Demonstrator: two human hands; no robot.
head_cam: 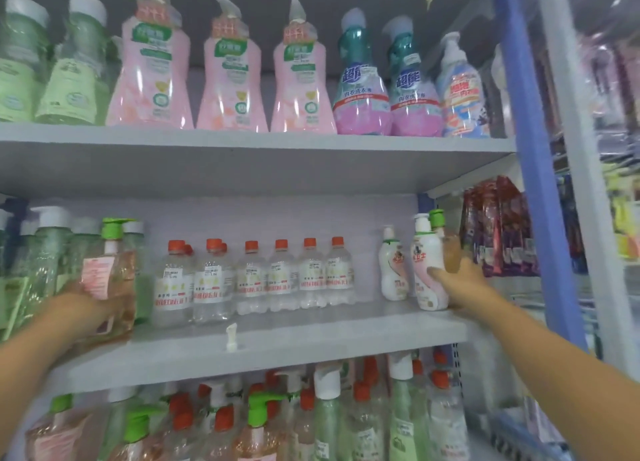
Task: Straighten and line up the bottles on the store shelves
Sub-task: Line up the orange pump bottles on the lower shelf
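Note:
On the middle shelf (311, 336), my left hand (88, 308) grips an orange-pink pump bottle with a green pump (110, 270) at the left end, beside green bottles. My right hand (457, 280) holds a second orange bottle with a green pump (450, 249) at the right end, behind a white and pink pump bottle (427, 270). Another white pump bottle (393, 270) stands just left of it. A row of clear bottles with orange caps (256, 280) fills the middle of the shelf.
A small white pump cap (231, 337) lies loose near the middle shelf's front edge. The top shelf carries pink (232, 76), teal-topped (360, 86) and green bottles. The lower shelf is packed with mixed bottles (263, 422). A blue upright (533, 148) and red packets (498, 225) stand at the right.

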